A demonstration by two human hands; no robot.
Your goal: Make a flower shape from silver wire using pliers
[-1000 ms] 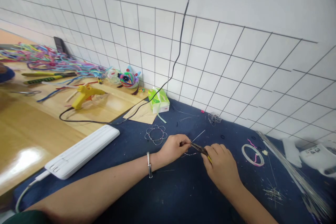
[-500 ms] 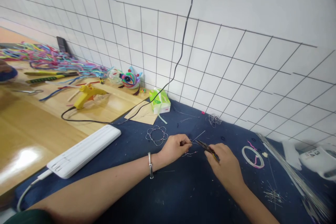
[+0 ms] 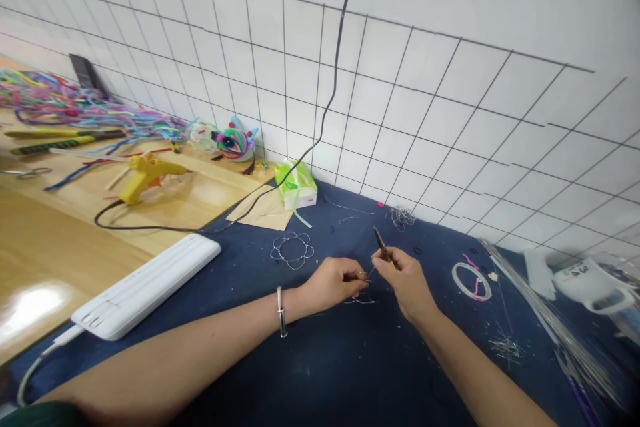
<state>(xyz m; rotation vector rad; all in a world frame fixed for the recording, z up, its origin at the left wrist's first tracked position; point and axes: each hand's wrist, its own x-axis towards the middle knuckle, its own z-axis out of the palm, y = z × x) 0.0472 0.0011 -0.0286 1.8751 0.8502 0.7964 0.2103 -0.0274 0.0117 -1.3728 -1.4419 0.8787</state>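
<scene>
My left hand (image 3: 336,285) is closed in a pinch on a thin silver wire (image 3: 371,273), whose end sticks out toward the right. My right hand (image 3: 406,280) is wrapped round a pair of pliers (image 3: 381,244) with dark jaws and yellow on the handles. The jaws point up and away, apart from the wire, while the thumb and fingertips come close to the wire's end; whether they touch it I cannot tell. Beneath the left fingers lies a bent piece of wire (image 3: 367,301), partly hidden. A flower-shaped wire ring (image 3: 293,251) rests on the dark blue cloth to the left.
A white power strip (image 3: 150,283) and a yellow glue gun (image 3: 150,175) are at left, with a black cord crossing to the wall. A tissue pack (image 3: 299,188) stands behind. On the right lie a ring-shaped spool (image 3: 471,281), wire scraps (image 3: 507,348) and a long wire bundle (image 3: 560,320).
The pliers have come off the wire and swung to point upward in my right hand. That hand's fingertips have moved left, closer to my left hand. The view has shifted slightly right.
</scene>
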